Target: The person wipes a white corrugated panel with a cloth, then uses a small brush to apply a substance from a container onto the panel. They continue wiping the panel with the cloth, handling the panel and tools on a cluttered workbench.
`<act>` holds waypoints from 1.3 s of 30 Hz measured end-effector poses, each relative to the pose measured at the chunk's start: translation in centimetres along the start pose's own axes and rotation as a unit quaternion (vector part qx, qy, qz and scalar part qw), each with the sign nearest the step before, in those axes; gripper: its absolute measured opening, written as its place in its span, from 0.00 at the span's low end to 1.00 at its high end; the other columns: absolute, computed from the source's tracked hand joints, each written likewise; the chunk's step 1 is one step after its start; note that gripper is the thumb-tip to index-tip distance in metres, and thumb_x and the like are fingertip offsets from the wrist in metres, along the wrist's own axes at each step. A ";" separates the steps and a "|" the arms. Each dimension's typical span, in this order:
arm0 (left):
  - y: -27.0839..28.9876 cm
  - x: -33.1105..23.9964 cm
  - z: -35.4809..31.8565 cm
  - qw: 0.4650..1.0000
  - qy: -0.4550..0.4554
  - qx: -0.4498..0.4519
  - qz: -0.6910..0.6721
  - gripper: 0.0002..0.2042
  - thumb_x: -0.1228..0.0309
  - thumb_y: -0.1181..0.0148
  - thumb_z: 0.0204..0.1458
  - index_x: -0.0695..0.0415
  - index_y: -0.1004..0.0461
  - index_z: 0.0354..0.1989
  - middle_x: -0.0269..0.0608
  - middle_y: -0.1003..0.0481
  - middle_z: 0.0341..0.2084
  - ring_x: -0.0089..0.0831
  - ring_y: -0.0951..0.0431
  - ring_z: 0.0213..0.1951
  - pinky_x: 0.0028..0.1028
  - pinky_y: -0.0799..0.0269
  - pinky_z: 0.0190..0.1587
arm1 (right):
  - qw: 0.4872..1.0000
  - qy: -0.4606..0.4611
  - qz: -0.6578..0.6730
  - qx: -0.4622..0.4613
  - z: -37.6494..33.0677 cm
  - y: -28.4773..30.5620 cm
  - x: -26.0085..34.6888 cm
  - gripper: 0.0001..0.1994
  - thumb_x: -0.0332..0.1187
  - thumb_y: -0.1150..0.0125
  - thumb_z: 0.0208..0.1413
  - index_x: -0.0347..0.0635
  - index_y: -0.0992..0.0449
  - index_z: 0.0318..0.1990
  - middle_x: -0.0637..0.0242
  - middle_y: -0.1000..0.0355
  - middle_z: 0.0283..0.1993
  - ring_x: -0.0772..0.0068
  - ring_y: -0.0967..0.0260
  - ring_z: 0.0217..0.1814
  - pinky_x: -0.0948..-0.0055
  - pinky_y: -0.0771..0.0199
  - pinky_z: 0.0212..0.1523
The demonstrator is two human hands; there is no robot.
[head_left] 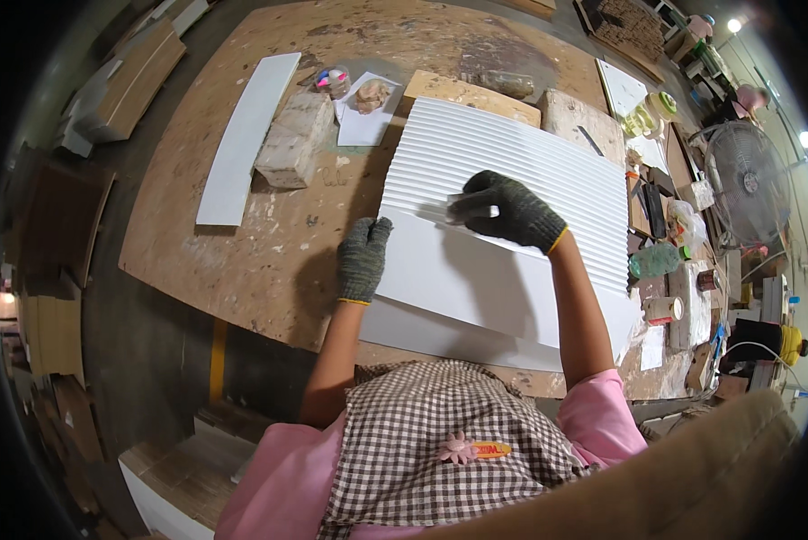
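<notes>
A large white panel point(503, 148) with fine parallel ribs lies over the worktable. Along its near side runs a smooth white strip point(462, 274). My left hand point(363, 261), in a dark grey knit glove, closes round the left edge near where ribs and strip meet; its fingertips are partly hidden. In the same kind of glove, my right hand point(516, 211) is above the panel near that line. Its fingers are closed on a small flat grey-white tool point(465, 209), blurred, whose exact kind I cannot make out.
Left of the panel, a long white board point(246, 144) lies near a paint-stained block point(294, 135) on the brown worktable point(170, 216). A crumpled lump point(371, 94) sits on white paper. A green bottle point(654, 259), cups and tools crowd the right side, near a fan point(746, 180).
</notes>
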State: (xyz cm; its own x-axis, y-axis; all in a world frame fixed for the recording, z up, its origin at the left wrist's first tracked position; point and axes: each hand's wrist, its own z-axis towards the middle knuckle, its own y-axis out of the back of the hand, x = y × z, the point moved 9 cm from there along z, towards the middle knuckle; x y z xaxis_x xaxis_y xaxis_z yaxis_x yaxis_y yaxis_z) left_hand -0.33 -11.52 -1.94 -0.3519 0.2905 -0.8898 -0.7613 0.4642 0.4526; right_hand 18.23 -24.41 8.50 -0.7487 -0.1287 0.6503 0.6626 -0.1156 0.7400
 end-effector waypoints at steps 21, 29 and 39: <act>0.5 0.0 0.0 1.000 0.011 -0.004 0.000 0.15 0.57 0.45 0.57 0.59 0.25 0.35 0.46 0.23 0.27 0.39 0.25 0.29 0.34 0.29 0.36 | 0.981 -0.103 -0.113 0.115 -6.1 2.6 -2.4 0.13 0.27 0.35 0.42 0.49 0.17 0.38 0.62 0.25 0.38 0.62 0.32 0.44 0.67 0.29 0.49; 0.2 0.7 0.0 1.000 0.015 -0.002 0.003 0.15 0.58 0.44 0.57 0.60 0.24 0.35 0.46 0.24 0.27 0.38 0.25 0.29 0.34 0.29 0.36 | 0.998 -0.070 -0.002 0.003 -4.2 1.1 0.4 0.13 0.29 0.34 0.45 0.50 0.18 0.41 0.59 0.28 0.38 0.62 0.32 0.43 0.67 0.28 0.45; 0.2 0.6 0.0 1.000 0.009 -0.009 -0.002 0.15 0.58 0.44 0.57 0.60 0.24 0.35 0.47 0.24 0.27 0.38 0.26 0.29 0.34 0.29 0.37 | 0.998 -0.050 -0.013 -0.041 -5.8 3.2 0.1 0.12 0.28 0.34 0.46 0.52 0.17 0.40 0.61 0.28 0.38 0.61 0.31 0.40 0.65 0.27 0.44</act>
State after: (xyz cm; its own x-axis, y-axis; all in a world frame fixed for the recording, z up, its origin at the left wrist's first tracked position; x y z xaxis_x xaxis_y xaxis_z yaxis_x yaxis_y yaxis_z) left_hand -0.68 -11.21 -2.38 -0.3593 0.2735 -0.8922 -0.7720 0.4500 0.4488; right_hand 20.35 -30.49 9.91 -0.7609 -0.0271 0.6483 0.6398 -0.1979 0.7426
